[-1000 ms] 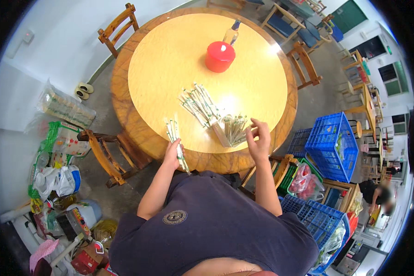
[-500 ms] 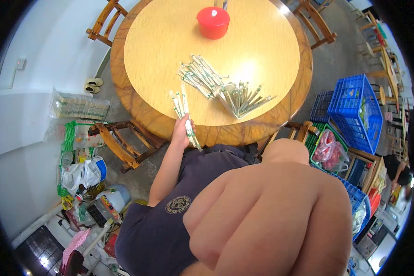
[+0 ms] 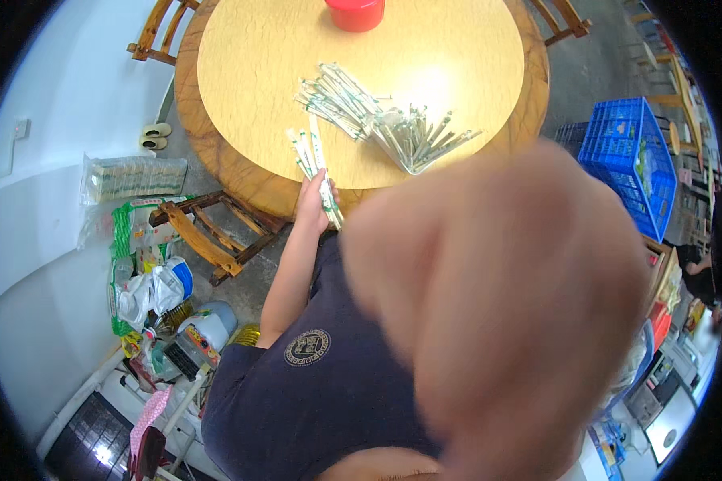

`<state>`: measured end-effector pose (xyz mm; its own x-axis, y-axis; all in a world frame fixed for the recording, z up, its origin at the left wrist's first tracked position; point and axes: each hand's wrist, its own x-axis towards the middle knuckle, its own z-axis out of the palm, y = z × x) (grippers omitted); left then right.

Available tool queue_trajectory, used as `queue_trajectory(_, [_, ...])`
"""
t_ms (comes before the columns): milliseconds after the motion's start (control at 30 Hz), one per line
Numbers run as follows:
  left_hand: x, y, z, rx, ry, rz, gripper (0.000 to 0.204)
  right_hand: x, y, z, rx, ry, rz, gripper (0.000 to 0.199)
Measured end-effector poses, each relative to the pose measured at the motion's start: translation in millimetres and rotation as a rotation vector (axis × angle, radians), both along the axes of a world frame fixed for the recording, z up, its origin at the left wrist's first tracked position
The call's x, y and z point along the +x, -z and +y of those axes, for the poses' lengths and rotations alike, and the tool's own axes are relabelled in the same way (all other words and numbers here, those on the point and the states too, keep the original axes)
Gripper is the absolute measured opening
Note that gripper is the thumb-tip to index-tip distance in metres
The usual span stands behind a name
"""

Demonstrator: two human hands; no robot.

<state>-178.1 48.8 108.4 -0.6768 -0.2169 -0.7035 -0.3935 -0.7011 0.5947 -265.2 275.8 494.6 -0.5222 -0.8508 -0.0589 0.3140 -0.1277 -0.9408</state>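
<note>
My left hand (image 3: 314,204) is closed around a small bunch of wrapped chopsticks (image 3: 306,154) in white and green paper sleeves, held upright at the table's near edge. Very close to the camera, my right hand (image 3: 497,280) covers much of the lower right; motion smears it and its fingers cannot be made out. On the round wooden table (image 3: 257,88), a loose pile of wrapped chopsticks (image 3: 341,100) lies fanned beyond my left hand. To its right, more wrapped chopsticks (image 3: 425,136) spread out of what looks like a clear plastic holder or bag.
A red lidded container (image 3: 357,14) stands at the table's far side. Left of the table are a wooden chair (image 3: 200,240), a clear bag of packed sticks (image 3: 132,178) and slippers (image 3: 155,136). A blue crate (image 3: 630,168) stands at the right, with another person (image 3: 702,264) farther back.
The view has shifted, so the table sits higher in the picture. My right hand has risen and blurred, hiding more of the right side. My left hand keeps the bunch.
</note>
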Motion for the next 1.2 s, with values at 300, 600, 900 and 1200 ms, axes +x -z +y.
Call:
queue_trajectory(300, [9,-36,12,-0.149,0.104,0.204,0.017,-5,219,16,0.164,0.47,0.035,0.013])
queue_trajectory(600, [-11,-99,54,-0.199,0.694,0.391,0.036,10,240,33,0.206,0.553,0.003,0.04])
queue_trajectory(900, [-11,-79,62,-0.24,0.737,0.478,0.029,8,235,43,0.248,0.582,0.056,0.039])
queue_trajectory(1200, [1,-51,38,-0.479,0.595,0.312,0.023,-17,210,62,0.162,0.961,0.502,0.07])
